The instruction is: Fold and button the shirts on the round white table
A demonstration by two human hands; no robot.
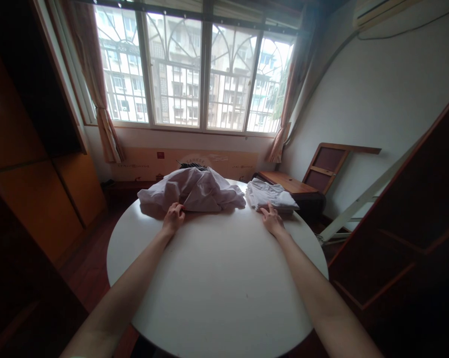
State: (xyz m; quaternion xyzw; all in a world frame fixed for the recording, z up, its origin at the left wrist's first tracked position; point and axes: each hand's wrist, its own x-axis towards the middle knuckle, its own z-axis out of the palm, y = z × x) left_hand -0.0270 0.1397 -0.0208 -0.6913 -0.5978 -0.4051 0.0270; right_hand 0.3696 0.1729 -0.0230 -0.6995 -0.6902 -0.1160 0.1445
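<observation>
Rumpled pale cloth (200,190) against curled left fingers (178,207), pinch unclear; right fingers (270,209) loosely spread at folded stack (272,193)

We see a round white worktop (224,278) filling the lower middle of the frame, its smooth surface bare across the near part save for a tiny dark speck (247,296) low and right of centre. Along its far edge, just left of the frame's middle, we find a loose, crumpled heap of pale cloth (204,191), and just beside it, to the right, a neatly folded pale stack of cloth (271,195) lying flat.
</observation>
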